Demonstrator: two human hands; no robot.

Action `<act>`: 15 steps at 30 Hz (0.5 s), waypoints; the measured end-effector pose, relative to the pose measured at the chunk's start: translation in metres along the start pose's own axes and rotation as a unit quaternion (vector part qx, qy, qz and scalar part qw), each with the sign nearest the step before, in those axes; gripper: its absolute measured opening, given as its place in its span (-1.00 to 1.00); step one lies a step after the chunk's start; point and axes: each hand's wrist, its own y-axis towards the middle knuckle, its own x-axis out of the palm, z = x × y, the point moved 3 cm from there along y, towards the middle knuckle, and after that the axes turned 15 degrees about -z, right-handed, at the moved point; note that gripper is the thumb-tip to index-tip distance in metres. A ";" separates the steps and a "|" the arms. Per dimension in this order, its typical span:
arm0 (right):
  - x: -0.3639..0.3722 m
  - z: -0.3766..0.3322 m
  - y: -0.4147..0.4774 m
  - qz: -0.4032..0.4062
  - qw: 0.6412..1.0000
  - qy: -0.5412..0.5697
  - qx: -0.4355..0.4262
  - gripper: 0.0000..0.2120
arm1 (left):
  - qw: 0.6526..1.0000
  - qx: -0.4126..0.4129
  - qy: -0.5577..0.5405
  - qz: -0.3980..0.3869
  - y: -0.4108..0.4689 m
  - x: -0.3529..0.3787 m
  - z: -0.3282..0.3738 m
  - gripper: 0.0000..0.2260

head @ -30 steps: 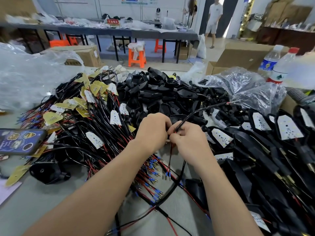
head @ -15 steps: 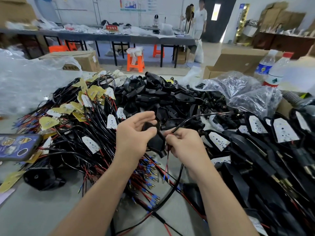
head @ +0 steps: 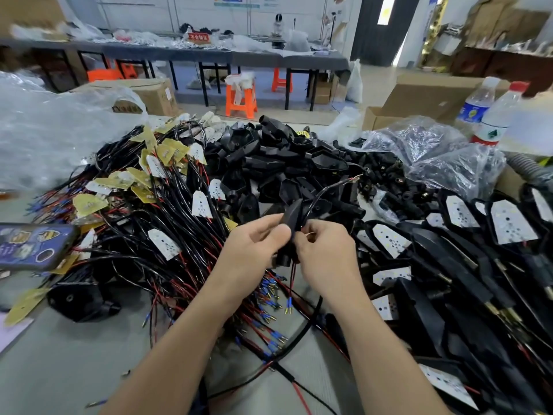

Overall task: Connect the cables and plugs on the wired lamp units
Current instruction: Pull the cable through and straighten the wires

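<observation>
— While the black housing (head: 289, 226) is held low over the wire pile (head: 167, 211), how should the lead go in?
— Steady the shell and feed the red wire (head: 292, 280) straight, without a kink, I'd say.
— And the hands?
— The left grip (head: 254, 245) is closed round the housing, thumb on top. The right grip (head: 324, 256) is narrowed to a pinch on the thin wires at the housing's edge, above the worktop (head: 74, 369), between the pile and the lamp units (head: 389, 244) on the right
</observation>
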 end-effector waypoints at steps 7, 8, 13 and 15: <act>-0.009 0.003 0.002 0.002 0.999 -0.017 -0.048 -0.82 | 0.992 -0.051 -0.117 -0.002 0.005 -0.012 -0.007 -0.76; -0.013 0.002 0.002 0.018 0.998 -0.006 -0.054 -0.85 | 0.991 -0.056 -0.125 -0.001 0.006 -0.012 -0.008 -0.76; -0.022 -0.004 0.002 0.031 0.984 0.163 -0.071 -0.87 | 0.994 -0.072 -0.085 -0.020 0.007 -0.013 -0.009 -0.77; -0.024 -0.006 0.002 0.008 0.970 0.228 -0.079 -0.84 | 0.996 -0.078 -0.041 -0.028 0.007 -0.010 -0.008 -0.80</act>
